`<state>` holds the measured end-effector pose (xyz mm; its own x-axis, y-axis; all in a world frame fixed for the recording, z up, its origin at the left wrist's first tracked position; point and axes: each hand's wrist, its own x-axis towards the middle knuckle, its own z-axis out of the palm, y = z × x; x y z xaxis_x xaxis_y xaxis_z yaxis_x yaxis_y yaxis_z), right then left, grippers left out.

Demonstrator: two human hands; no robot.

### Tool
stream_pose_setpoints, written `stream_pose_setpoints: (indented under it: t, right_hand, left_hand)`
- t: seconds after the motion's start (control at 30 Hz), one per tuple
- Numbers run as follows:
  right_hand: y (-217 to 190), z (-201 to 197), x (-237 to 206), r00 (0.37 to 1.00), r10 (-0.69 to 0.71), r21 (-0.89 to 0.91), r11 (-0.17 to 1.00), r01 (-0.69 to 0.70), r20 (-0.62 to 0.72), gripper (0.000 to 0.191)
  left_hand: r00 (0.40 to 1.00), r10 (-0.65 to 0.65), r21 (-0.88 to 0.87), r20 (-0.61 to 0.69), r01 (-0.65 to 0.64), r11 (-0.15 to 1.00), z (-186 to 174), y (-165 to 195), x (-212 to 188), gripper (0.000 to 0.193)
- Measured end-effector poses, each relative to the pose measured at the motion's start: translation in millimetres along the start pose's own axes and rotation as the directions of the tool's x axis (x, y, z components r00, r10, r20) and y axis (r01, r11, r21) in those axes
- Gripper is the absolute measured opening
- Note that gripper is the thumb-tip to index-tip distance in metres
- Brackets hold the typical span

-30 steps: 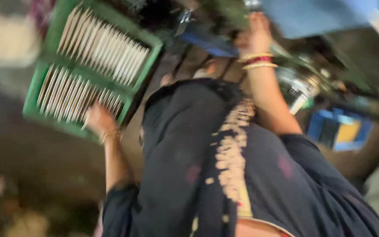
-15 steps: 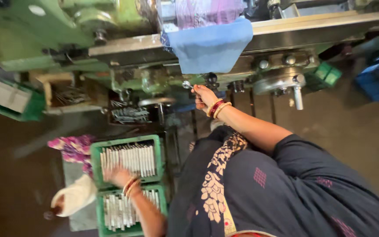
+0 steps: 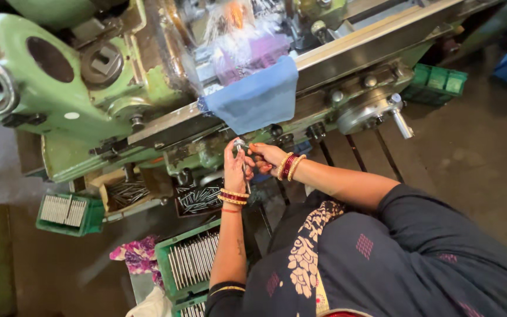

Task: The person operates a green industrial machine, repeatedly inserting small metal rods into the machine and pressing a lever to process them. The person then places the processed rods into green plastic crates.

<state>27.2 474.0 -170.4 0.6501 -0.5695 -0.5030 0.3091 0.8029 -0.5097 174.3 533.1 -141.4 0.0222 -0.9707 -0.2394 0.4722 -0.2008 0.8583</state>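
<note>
My left hand (image 3: 233, 167) and my right hand (image 3: 265, 157) meet under the front of a green machine (image 3: 83, 111). Together they hold a thin metal rod (image 3: 243, 158), which stands nearly upright between the fingers. Both wrists carry red and gold bangles. A blue cloth (image 3: 256, 100) hangs from the machine's bed just above the hands. Below my left forearm sits a green crate (image 3: 168, 258) filled with rows of several metal rods.
A small green crate (image 3: 66, 212) of rods stands at the left on the floor. Trays of loose rods (image 3: 198, 198) lie under the machine. A handwheel with a handle (image 3: 377, 111) juts out on the right. A green box (image 3: 438, 82) and floral cloth (image 3: 133, 255) lie nearby.
My left hand has come up from the green crate to join the right hand at the machine, with a rod now between them. The view has shifted closer to the machine.
</note>
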Motion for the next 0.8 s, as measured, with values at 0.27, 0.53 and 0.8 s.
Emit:
stream_pose_setpoints:
  t: [0.27,0.53,0.8]
  right_hand:
    - [-3,-7,-4,0.463,-0.798,-0.843,-0.099,0.53,0.385,0.017]
    - [6,16,-1,0.519,-0.773,-0.798,0.029,0.602,0.363,0.017]
    - [8,19,-18,0.908,0.386,-0.462,0.842,-0.277,0.16,0.035]
  left_hand:
    - [0.982,-0.183,-0.313,-0.037,0.163,0.936,-25,-27,4,0.04]
    - [0.973,-0.069,-0.17,-0.219,0.031,0.985,-19,-18,-22,0.028]
    - [0.508,0.518,0.725,0.688,-0.524,-0.448,-34,47,-62,0.029]
